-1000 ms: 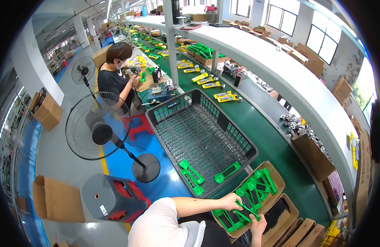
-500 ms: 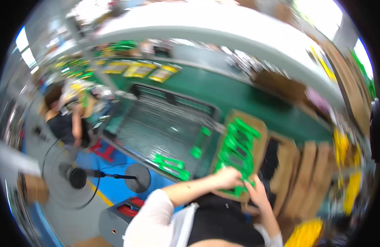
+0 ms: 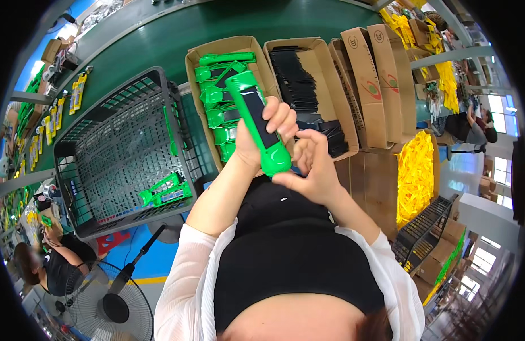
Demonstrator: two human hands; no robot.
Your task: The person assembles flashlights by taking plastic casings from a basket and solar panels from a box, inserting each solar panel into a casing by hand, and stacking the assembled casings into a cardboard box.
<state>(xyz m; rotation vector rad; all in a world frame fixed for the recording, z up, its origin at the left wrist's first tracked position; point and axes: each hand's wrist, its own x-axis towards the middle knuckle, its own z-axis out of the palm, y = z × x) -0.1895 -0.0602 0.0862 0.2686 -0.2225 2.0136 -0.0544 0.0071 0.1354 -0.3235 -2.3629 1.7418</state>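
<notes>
In my left hand (image 3: 248, 142) is a long green plastic piece (image 3: 274, 161) with rounded, widened ends and a flat black panel along its middle. The fingers wrap over the panel and the piece slants in front of my chest. At its lower end is my right hand (image 3: 316, 176), thumb by the rounded tip and fingers curled beside it; their exact contact is partly hidden. Just beyond is an open cardboard box (image 3: 192, 79) of similar green pieces (image 3: 215, 118). To its right, another cardboard box (image 3: 325, 68) holds thin black strips (image 3: 293, 79) standing in a row.
A dark plastic crate (image 3: 111, 153) on the left holds a few green pieces (image 3: 168, 190). Folded cartons (image 3: 370, 85) stand right, above a box of yellow parts (image 3: 414, 176). A fan (image 3: 115, 307) and a seated co-worker (image 3: 63, 264) are at lower left.
My hands have come up from the green pieces' box, and one green piece is now lifted in the left hand. The view has turned and sharpened.
</notes>
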